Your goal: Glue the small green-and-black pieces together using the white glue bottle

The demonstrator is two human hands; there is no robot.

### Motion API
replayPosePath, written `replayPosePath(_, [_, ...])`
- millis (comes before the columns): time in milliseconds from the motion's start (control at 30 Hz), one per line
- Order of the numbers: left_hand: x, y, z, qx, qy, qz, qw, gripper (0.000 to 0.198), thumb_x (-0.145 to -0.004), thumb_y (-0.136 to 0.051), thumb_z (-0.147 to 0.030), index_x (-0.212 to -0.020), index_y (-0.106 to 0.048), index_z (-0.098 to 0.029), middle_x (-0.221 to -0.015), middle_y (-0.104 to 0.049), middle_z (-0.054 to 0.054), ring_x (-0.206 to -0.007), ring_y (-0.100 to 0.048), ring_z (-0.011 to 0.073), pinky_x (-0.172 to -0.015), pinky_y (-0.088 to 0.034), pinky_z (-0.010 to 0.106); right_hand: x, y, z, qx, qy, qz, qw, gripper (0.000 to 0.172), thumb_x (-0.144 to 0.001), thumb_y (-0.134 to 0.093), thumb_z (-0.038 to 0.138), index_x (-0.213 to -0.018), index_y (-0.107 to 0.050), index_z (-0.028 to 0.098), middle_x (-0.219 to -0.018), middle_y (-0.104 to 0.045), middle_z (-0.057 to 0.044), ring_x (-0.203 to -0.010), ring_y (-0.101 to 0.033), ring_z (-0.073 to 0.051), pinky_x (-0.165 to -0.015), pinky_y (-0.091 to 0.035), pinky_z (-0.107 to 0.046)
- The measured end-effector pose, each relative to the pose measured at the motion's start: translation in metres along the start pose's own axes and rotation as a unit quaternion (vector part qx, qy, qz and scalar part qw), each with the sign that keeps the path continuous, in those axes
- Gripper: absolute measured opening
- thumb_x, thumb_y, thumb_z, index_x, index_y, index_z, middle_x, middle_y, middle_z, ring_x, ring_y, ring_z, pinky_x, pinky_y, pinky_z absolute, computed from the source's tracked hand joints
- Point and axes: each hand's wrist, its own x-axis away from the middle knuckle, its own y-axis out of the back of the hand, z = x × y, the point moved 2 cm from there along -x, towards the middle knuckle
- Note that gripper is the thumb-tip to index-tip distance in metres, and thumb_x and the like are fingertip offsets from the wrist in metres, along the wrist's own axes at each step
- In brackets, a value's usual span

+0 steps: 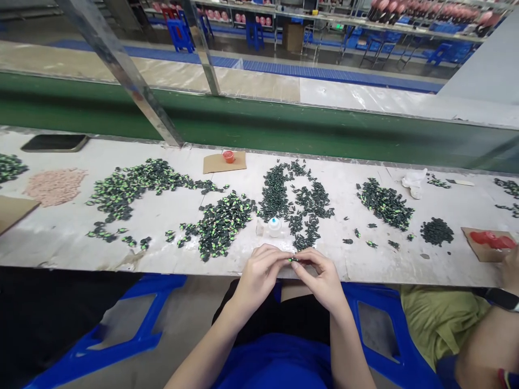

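My left hand [261, 275] and my right hand [322, 278] meet at the near edge of the white table [60, 237], fingers pinched together on one small dark green piece [294, 260] held between them. Just beyond my fingers stands a small white bottle with a blue cap [274, 226]. Left of it lies a heap of dark pieces with bright green parts [223, 221]. Beyond it spreads a heap of plain dark green pieces [295, 197].
More heaps lie along the table: green-marked ones [130, 186], dark ones [385, 202], a small round pile [436, 231], pinkish bits [54, 185]. A card with a red cup [228, 156] sits behind. Another person's arm [492, 335] is at the right, by a card with red paint [490, 241].
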Motion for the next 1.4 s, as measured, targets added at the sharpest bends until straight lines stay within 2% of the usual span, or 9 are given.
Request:
replayPosePath(167, [-0.004, -0.011, -0.003, 0.003, 0.008, 0.046, 0.999, 0.021, -0.089, -0.053, -0.018, -0.101, -0.07, -0.022, -0.085, -0.072, 0.006, -0.082, -0.064, 0.0194, -0.073, -0.053, 0.032, 0.008, 0.016, -0.006, 0.025, -0.008, -0.013, 1.0, 0.009, -0.081, -0.063, 0.027, -0.081, -0.069, 0.021, -0.082, -0.066, -0.003, -0.075, -0.064, -0.016, -0.068, -0.054, -0.028])
replayPosePath(267, [-0.009, -0.022, -0.006, -0.008, 0.007, 0.068, 0.998, 0.028, -0.09, -0.052, -0.019, -0.115, -0.064, -0.022, -0.089, -0.072, 0.007, -0.086, -0.064, 0.0204, -0.076, -0.053, 0.034, 0.016, 0.046, -0.014, 0.095, -0.022, -0.086, 0.992, 0.014, -0.082, -0.061, 0.032, -0.083, -0.068, 0.021, -0.086, -0.068, -0.006, -0.077, -0.063, -0.018, -0.07, -0.053, -0.031])
replayPosePath(400, [-0.02, -0.041, -0.008, -0.052, -0.024, 0.077, 0.995, 0.025, -0.09, -0.053, -0.019, -0.111, -0.065, -0.02, -0.093, -0.071, 0.008, -0.091, -0.06, 0.023, -0.079, -0.051, 0.038, 0.025, 0.097, -0.026, 0.291, -0.048, -0.283, 0.912, 0.026, -0.084, -0.057, 0.04, -0.096, -0.068, 0.02, -0.098, -0.065, -0.011, -0.085, -0.06, -0.025, -0.079, -0.05, -0.042])
replayPosePath(467, [-0.026, -0.053, -0.009, -0.072, -0.042, 0.083, 0.993, 0.022, -0.089, -0.054, -0.019, -0.107, -0.066, -0.018, -0.093, -0.071, 0.009, -0.091, -0.059, 0.0237, -0.079, -0.051, 0.039, 0.024, 0.111, -0.03, 0.379, -0.016, -0.316, 0.87, 0.035, -0.084, -0.056, 0.044, -0.109, -0.066, 0.021, -0.109, -0.06, -0.013, -0.101, -0.052, -0.03, -0.086, -0.045, -0.048])
replayPosePath(567, [-0.032, -0.068, -0.012, -0.09, -0.06, 0.095, 0.99, 0.021, -0.09, -0.052, -0.019, -0.105, -0.066, -0.017, -0.092, -0.071, 0.009, -0.092, -0.059, 0.024, -0.08, -0.052, 0.04, 0.014, 0.112, -0.037, 0.451, 0.04, -0.262, 0.852, 0.032, -0.086, -0.057, 0.038, -0.114, -0.065, 0.025, -0.118, -0.056, -0.012, -0.109, -0.041, -0.033, -0.09, -0.04, -0.049])
replayPosePath(700, [-0.037, -0.077, -0.015, -0.102, -0.07, 0.099, 0.987, 0.02, -0.091, -0.05, -0.017, -0.103, -0.066, -0.017, -0.092, -0.07, 0.009, -0.092, -0.058, 0.0238, -0.081, -0.052, 0.041, -0.001, 0.102, -0.047, 0.481, 0.052, -0.21, 0.849, 0.016, -0.085, -0.059, 0.025, -0.093, -0.072, 0.026, -0.111, -0.06, -0.01, -0.108, -0.038, -0.033, -0.088, -0.037, -0.05])
replayPosePath(933, [-0.035, -0.078, -0.011, -0.104, -0.068, 0.095, 0.988, 0.019, -0.089, -0.052, -0.015, -0.102, -0.066, -0.016, -0.092, -0.07, 0.009, -0.091, -0.058, 0.0234, -0.079, -0.052, 0.039, 0.008, 0.12, -0.056, 0.463, 0.038, -0.261, 0.846, 0.026, -0.086, -0.057, 0.037, -0.105, -0.068, 0.023, -0.11, -0.06, -0.012, -0.107, -0.038, -0.033, -0.088, -0.037, -0.049])
replayPosePath(1067, [-0.035, -0.081, -0.012, -0.101, -0.068, 0.093, 0.988, 0.02, -0.09, -0.051, -0.015, -0.102, -0.067, -0.018, -0.091, -0.07, 0.008, -0.09, -0.058, 0.0232, -0.079, -0.052, 0.039, 0.011, 0.126, -0.059, 0.458, 0.016, -0.316, 0.831, 0.025, -0.088, -0.054, 0.037, -0.098, -0.07, 0.02, -0.11, -0.06, -0.013, -0.108, -0.035, -0.034, -0.09, -0.035, -0.051])
replayPosePath(1400, [-0.046, -0.088, -0.016, -0.077, -0.064, 0.068, 0.993, 0.021, -0.091, -0.049, -0.017, -0.101, -0.067, -0.018, -0.092, -0.07, 0.008, -0.091, -0.059, 0.0227, -0.079, -0.052, 0.038, -0.015, 0.115, -0.058, 0.426, 0.014, -0.311, 0.849, 0.019, -0.087, -0.054, 0.028, -0.078, -0.068, 0.019, -0.099, -0.064, -0.015, -0.106, -0.04, -0.034, -0.091, -0.035, -0.053])
